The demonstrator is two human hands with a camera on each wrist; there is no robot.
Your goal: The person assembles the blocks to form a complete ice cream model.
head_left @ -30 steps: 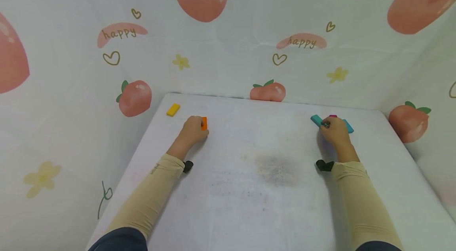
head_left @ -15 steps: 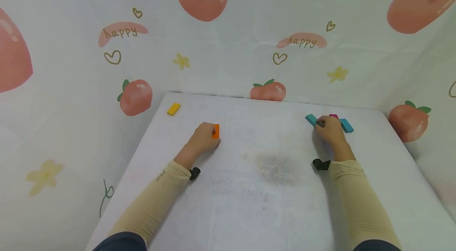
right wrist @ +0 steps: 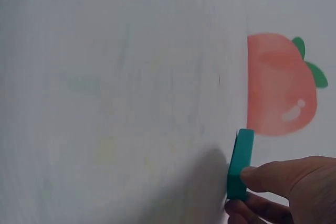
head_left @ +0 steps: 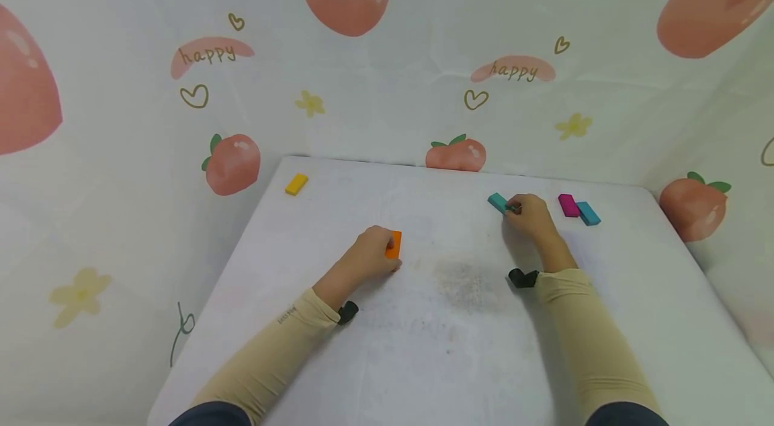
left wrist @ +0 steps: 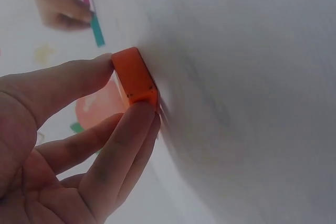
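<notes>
My left hand (head_left: 370, 257) pinches an orange block (head_left: 394, 246) between thumb and fingers, left of the table's middle. In the left wrist view the orange block (left wrist: 135, 74) shows one narrow face, the thumb on one side and fingers on the other. Toward the back right, my right hand (head_left: 533, 216) pinches a teal block (head_left: 498, 202) by its near end. The right wrist view shows this teal block (right wrist: 241, 163) with the thumb pressed on its side. To the right of that hand lie a magenta block (head_left: 568, 205) and a blue block (head_left: 588, 213), close together.
A yellow block (head_left: 296, 184) lies near the back left corner of the white table (head_left: 387, 372). A grey smudge (head_left: 471, 285) marks the tabletop between the forearms. Behind the table hangs a cloth (head_left: 387, 90) printed with peaches.
The left hand has carried the orange block right and toward the person. The right hand has moved left with the teal block, away from the magenta and blue blocks, now uncovered.
</notes>
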